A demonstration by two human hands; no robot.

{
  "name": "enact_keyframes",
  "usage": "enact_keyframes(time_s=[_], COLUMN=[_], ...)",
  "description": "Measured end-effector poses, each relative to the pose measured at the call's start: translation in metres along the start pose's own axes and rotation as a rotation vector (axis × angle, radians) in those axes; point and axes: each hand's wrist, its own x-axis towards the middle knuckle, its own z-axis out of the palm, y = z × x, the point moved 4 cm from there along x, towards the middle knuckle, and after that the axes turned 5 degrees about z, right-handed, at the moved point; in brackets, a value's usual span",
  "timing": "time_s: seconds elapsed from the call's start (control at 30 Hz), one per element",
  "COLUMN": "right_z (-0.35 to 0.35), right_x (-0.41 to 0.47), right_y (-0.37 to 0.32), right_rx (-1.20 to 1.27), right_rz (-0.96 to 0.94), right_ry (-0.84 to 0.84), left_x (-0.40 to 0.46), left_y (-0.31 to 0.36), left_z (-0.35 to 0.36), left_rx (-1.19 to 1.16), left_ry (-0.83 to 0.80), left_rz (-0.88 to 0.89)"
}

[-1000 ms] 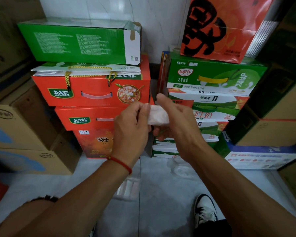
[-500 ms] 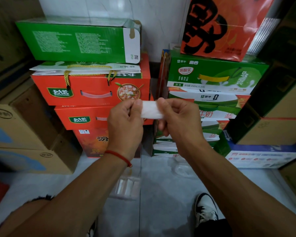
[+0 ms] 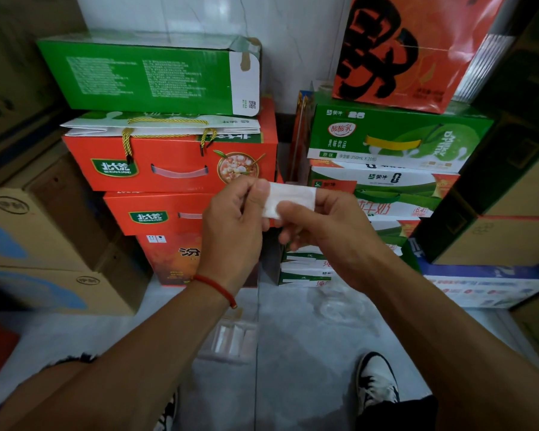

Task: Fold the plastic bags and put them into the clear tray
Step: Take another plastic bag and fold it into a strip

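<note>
Being pinched at chest height between left hand (image 3: 231,219) and right hand (image 3: 324,222), folded plastic bag (image 3: 288,197) is risking unfolding if either grip slackens above clear tray (image 3: 231,340).

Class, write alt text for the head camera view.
Both hands, left hand and right hand, pinch a small folded white plastic bag above a clear plastic tray on the pale floor, before stacked red and green cartons.

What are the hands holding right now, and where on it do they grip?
A folded white plastic bag, pinched at its two ends: the left hand holds the left end, the right hand the right end.
</note>
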Motion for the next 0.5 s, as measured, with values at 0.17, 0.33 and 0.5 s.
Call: enact_keyframes(time_s=[0.17, 0.33, 0.5], right_z=[-0.010, -0.021, -0.023], right_x=[0.002, 0.001, -0.001], right_y=[-0.003, -0.005, -0.006], right_rx=[-0.098, -0.102, -0.083], right_rz=[-0.087, -0.125, -0.085], right_ry=[0.032, 0.075, 0.005], left_x=[0.002, -0.001, -0.001], left_y=[0.005, 0.005, 0.003], left_z=[0.002, 0.006, 0.005], left_rx=[-0.189, -0.343, -0.352], left_ry=[-0.166, -0.316, -0.259], left_rz=[-0.118, -0.236, -0.263])
